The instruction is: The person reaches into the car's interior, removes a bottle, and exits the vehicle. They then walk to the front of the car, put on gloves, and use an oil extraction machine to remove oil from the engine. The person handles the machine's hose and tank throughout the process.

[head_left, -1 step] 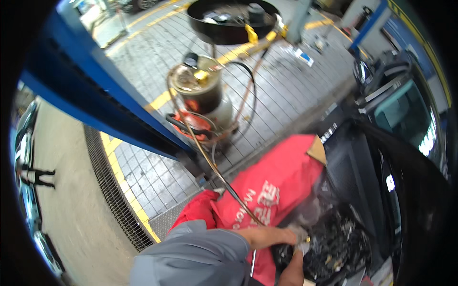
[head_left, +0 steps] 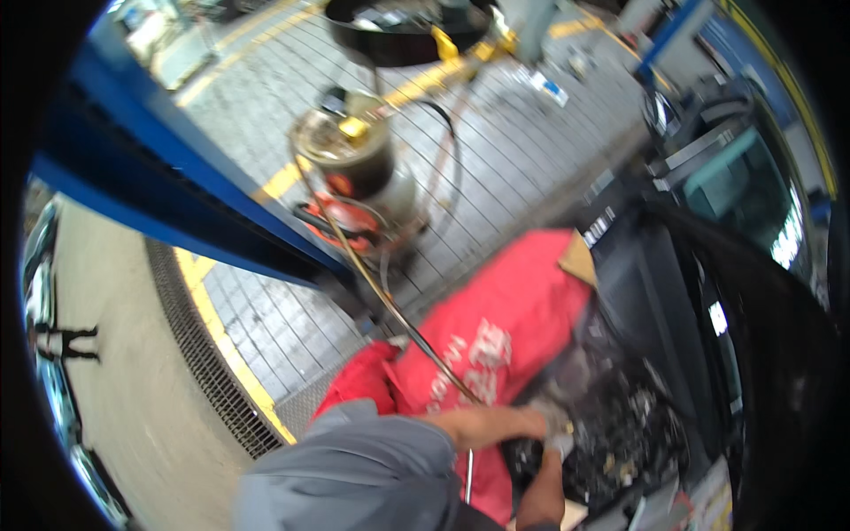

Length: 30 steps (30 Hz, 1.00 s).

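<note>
My left hand [head_left: 551, 417], in a pale grey glove, meets my right hand [head_left: 559, 442] over the near left side of the engine bay [head_left: 630, 438]. Both hands look closed around something small that I cannot make out; a yellow spot [head_left: 569, 427] shows beside the fingers. Blur softens the fingers. A red fender cover [head_left: 522, 310] with white lettering drapes the car's edge beside my left forearm. Across it runs a thin brown hose [head_left: 372, 285], which passes out of sight at that forearm. Below the forearm a slim silver rod [head_left: 468, 478] stands out against the red cloth.
Beyond the cover stands an orange and grey wheeled tank [head_left: 359, 177] with the hose. A black round drain pan [head_left: 407, 44] is behind it. The blue lift post [head_left: 177, 195] rises at left, near a floor grate [head_left: 199, 345]. The car's windshield [head_left: 739, 190] lies at right.
The whole view has shifted slightly, so the tank, pan and cover sit further left and higher. My hands stay together at the same spot over the engine.
</note>
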Tool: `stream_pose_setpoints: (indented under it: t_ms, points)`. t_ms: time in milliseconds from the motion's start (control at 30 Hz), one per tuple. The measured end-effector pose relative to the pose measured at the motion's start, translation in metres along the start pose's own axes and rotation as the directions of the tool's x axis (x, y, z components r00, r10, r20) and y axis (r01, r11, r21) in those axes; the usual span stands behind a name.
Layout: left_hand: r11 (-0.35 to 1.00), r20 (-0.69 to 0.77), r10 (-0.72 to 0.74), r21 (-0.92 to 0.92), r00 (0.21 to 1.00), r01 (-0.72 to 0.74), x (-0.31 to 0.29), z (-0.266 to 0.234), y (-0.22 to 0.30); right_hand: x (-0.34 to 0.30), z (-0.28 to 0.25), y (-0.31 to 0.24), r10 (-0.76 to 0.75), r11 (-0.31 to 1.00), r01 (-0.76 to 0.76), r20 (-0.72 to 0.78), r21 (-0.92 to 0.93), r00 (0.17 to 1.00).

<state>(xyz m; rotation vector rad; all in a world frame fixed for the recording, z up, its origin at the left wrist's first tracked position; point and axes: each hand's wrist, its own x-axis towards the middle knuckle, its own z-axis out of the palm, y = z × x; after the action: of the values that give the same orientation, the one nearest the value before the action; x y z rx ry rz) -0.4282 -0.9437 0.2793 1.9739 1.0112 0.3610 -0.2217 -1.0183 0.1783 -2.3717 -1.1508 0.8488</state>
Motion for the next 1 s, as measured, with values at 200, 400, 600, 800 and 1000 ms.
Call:
stream_pose_setpoints:
  t_ms: [200, 400, 600, 800, 1000]
  points:
    - [0.972, 0.165, -0.077, -0.209, 0.983, 0.111, -0.004, -0.049, 0.050, -0.020, -0.057, -0.030, -0.163, 0.839, 0.081, -0.106, -0.539, 0.981]
    - [0.967, 0.202, 0.061, -0.253, 0.977, -0.008, -0.036, -0.158, 0.113, -0.093, -0.139, -0.118, -0.381, 0.712, 0.120, -0.237, -0.692, 0.894]
    - [0.962, 0.016, 0.188, -0.203, 0.982, -0.181, -0.071, -0.209, 0.146, -0.144, -0.140, -0.152, -0.516, 0.817, 0.307, -0.382, -0.488, 0.767]
    - [0.985, 0.018, 0.149, -0.089, 0.989, -0.147, -0.094, -0.231, 0.155, -0.119, -0.084, -0.140, -0.342, 0.904, 0.292, -0.120, -0.313, 0.932]
    - [0.905, -0.087, 0.066, -0.414, 0.994, -0.096, -0.130, -0.260, 0.186, -0.122, -0.117, -0.167, -0.329, 0.921, 0.267, -0.202, -0.282, 0.922]
